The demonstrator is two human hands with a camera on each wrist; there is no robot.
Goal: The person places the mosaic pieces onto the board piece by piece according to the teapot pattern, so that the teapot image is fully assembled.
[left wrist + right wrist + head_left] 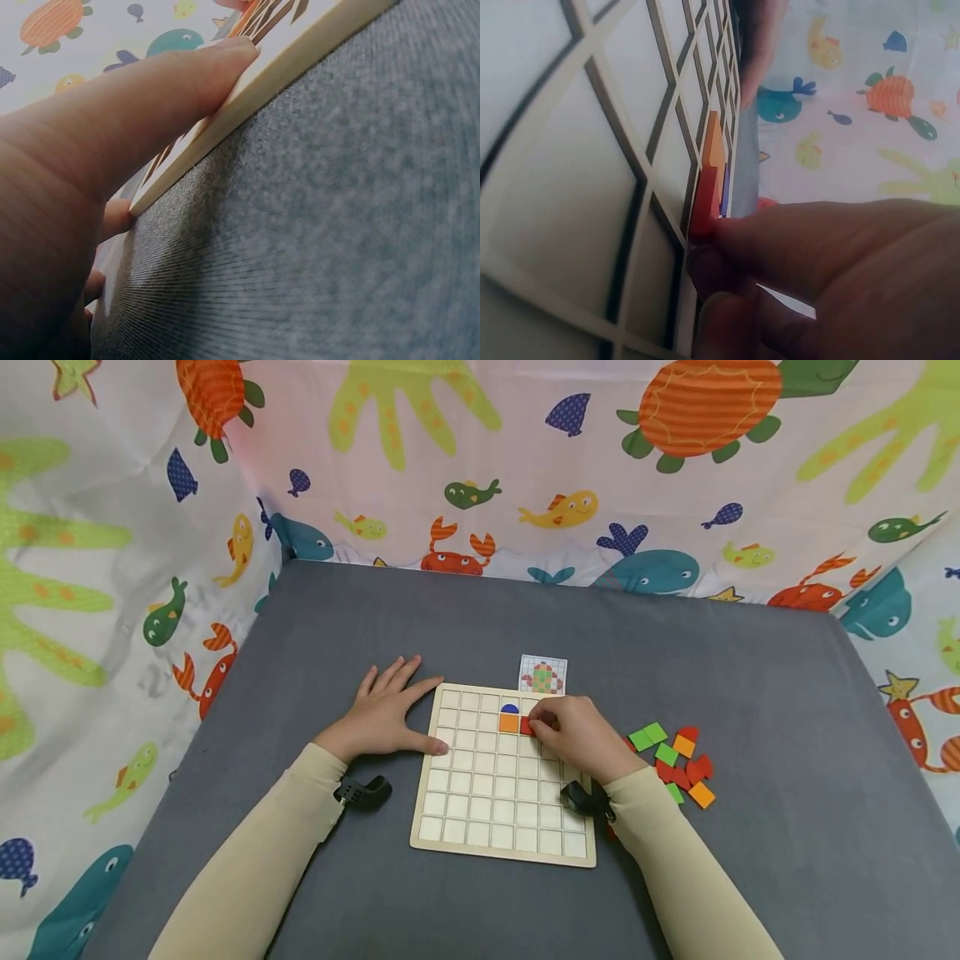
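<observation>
While the wide-spread left hand (384,717) touches the board (480,809) at 10 o'clock, the right hand (581,735), partly blocking it, pinches a red tile (706,201) at 1; a card (543,676) lies beyond, loose tiles (667,755) past 3.

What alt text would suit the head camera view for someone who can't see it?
A person's right hand holds a red piece on a wooden grid board, near an orange square and a blue piece. The left hand touches the board's left edge; a patterned card lies beyond the board, and loose colored pieces lie to the board's right.
</observation>
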